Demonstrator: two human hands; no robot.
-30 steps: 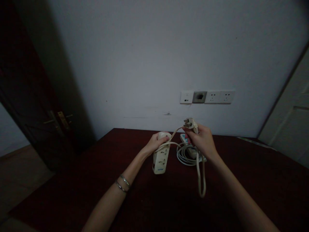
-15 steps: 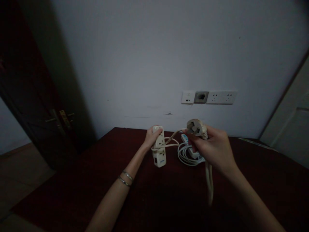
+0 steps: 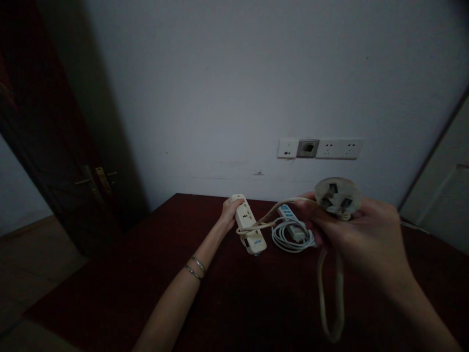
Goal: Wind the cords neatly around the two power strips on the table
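Note:
A white power strip [image 3: 249, 220] is gripped at its far end by my left hand [image 3: 230, 211], tilted above the dark red table. Its cord [image 3: 262, 226] is still looped round its lower half and stretches across to my right hand [image 3: 361, 232]. That hand is closed round the cord and the three-pin plug [image 3: 337, 197], whose prongs face me. A slack loop of cord [image 3: 335, 332] hangs below the right hand. Between the hands, a second power strip [image 3: 289, 217] with blue sockets lies on the table with its white cable [image 3: 284, 242] coiled about it.
The dark red table [image 3: 205, 303] reaches back to the wall. Wall sockets [image 3: 339, 148] and a grey wall plate [image 3: 307, 148] sit above it. To the left stands a dark door [image 3: 54, 146] with a metal handle; a pale door or panel [image 3: 443, 181] is at right.
My right hand has moved right and nearer to me with the plug, drawing the cord out longer. The held power strip has tilted, its lower end swinging right.

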